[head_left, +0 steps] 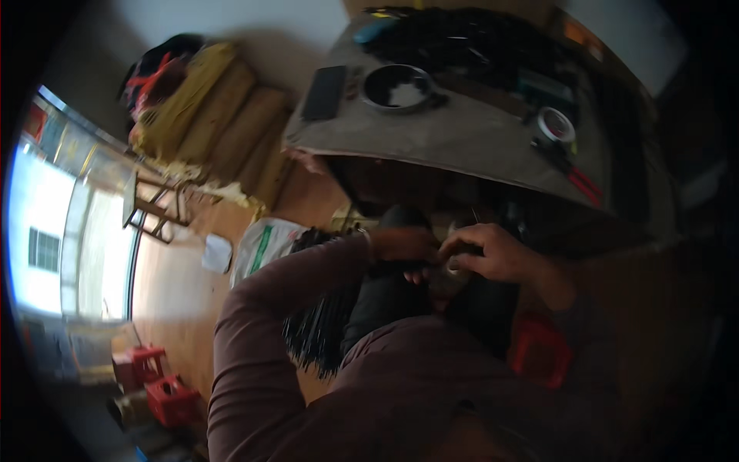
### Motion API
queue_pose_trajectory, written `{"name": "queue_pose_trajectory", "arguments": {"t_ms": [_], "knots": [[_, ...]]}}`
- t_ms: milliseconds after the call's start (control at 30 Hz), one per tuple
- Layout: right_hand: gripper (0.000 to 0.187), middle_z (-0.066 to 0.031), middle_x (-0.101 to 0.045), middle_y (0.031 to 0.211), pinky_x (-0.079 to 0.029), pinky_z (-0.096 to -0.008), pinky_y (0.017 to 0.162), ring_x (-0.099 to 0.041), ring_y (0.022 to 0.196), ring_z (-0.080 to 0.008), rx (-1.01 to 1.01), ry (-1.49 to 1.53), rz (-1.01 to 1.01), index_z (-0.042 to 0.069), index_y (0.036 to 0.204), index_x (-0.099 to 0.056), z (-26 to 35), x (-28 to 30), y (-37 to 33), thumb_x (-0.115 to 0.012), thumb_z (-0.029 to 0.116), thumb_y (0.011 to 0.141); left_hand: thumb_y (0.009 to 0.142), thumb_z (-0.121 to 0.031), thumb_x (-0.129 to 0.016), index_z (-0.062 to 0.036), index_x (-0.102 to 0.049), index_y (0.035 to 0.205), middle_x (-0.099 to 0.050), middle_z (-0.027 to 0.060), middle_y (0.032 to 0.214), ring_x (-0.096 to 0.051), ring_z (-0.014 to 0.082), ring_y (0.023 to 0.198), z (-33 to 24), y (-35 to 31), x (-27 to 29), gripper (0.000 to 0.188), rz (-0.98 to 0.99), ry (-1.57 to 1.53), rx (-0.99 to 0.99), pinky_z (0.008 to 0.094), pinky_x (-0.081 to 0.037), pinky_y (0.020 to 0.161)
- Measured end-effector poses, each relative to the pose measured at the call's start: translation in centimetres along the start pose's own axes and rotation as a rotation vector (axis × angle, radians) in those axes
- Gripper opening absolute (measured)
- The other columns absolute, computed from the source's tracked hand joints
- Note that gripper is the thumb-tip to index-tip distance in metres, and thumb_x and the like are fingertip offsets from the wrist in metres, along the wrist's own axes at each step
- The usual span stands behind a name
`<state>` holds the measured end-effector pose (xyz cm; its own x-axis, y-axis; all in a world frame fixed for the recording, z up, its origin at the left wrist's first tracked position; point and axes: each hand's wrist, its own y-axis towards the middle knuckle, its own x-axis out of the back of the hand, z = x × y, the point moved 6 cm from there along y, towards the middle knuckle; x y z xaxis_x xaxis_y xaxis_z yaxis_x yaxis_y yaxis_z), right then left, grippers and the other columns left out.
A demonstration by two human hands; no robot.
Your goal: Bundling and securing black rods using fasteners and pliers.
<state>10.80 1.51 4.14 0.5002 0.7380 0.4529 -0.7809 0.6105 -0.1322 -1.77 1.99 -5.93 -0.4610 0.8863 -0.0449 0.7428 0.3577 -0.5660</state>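
Both of my hands meet above my lap, in front of the table's near edge. My left hand (pixel 404 245) is closed, its fingertips turned in; what it holds, if anything, is hidden in shadow. Coming from the right, my right hand (pixel 499 254) has its fingers curled and pinched toward the left one. A small pale object (pixel 453 264) shows at its fingertips, too blurred to name. A bundle of thin black strips (pixel 315 335) hangs beside my left thigh, below my left forearm.
The cloth-covered table (pixel 469 142) carries a metal bowl (pixel 377 88) with white stuff, a dark flat slab (pixel 325 92), red-handled pliers (pixel 573 173), a round tin (pixel 556 123) and a black heap (pixel 477 46). Around me are yellow sacks (pixel 223 115), a wooden stool (pixel 154 206) and red plastic stools (pixel 171 400).
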Motion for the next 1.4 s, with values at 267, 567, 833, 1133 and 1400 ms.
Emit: {"name": "queue_pose_trajectory", "arguments": {"t_ms": [267, 567, 833, 1133, 1400], "knots": [[0.045, -0.0122, -0.065, 0.112, -0.048, -0.0329, 0.089, -0.062, 0.102, -0.023, -0.292, -0.121, -0.117, -0.001, 0.12, -0.056, -10.4, -3.8, -2.5, -0.067, 0.025, 0.085, 0.096, -0.019, -0.053, 0.0046, -0.06, 0.097, -0.062, 0.0054, 0.076, -0.059, 0.0107, 0.067, -20.4, -0.6, 3.5, 0.025, -0.336, -0.149, -0.787, 0.0246, -0.049, 0.06], [0.051, -0.0058, -0.063, 0.093, -0.051, -0.0335, 0.073, -0.061, 0.084, -0.0181, -0.408, 0.332, 0.078, 0.01, 0.106, -0.062, -22.0, -12.8, -1.5, -0.063, 0.056, 0.085, 0.098, -0.025, -0.053, -0.0004, -0.058, 0.105, -0.062, 0.0043, 0.08, -0.059, 0.0122, 0.072, -4.8, 5.4, -1.9, 0.027, -0.605, -0.398, -0.787, 0.0251, -0.048, 0.066], [0.051, -0.0104, -0.064, 0.084, -0.045, -0.0396, 0.075, -0.058, 0.08, -0.0216, -0.353, 0.219, 0.238, 0.007, 0.091, -0.066, -18.3, -15.7, -2.1, -0.055, 0.056, 0.089, 0.098, -0.027, -0.052, 0.0002, -0.054, 0.115, -0.064, 0.0062, 0.087, -0.061, 0.0143, 0.078, -0.7, 2.2, -4.5, 0.032, -0.643, -0.491, -0.74, 0.0263, -0.05, 0.07], [0.044, -0.0067, -0.068, 0.098, -0.044, -0.0367, 0.087, -0.059, 0.097, -0.0183, -0.576, 0.143, 0.474, 0.007, 0.106, -0.066, -20.1, -17.7, -3.6, -0.06, 0.047, 0.089, 0.102, -0.036, -0.039, 0.0026, -0.054, 0.114, -0.061, 0.0048, 0.086, -0.06, 0.0146, 0.076, -8.3, 0.4, -1.9, 0.044, -0.549, -0.423, -0.794, 0.0271, -0.049, 0.074], [0.031, -0.0089, -0.066, 0.108, -0.046, -0.0309, 0.09, -0.062, 0.096, -0.0177, 0.167, 0.515, -0.299, 0.002, 0.114, -0.063, -5.6, 7.6, -4.6, -0.054, 0.023, 0.094, 0.101, -0.043, -0.041, -0.0021, -0.057, 0.11, -0.058, 0.0026, 0.081, -0.056, 0.0099, 0.072, -9.2, 1.9, -5.3, 0.046, -0.544, -0.417, -0.767, 0.0235, -0.046, 0.065]]}}
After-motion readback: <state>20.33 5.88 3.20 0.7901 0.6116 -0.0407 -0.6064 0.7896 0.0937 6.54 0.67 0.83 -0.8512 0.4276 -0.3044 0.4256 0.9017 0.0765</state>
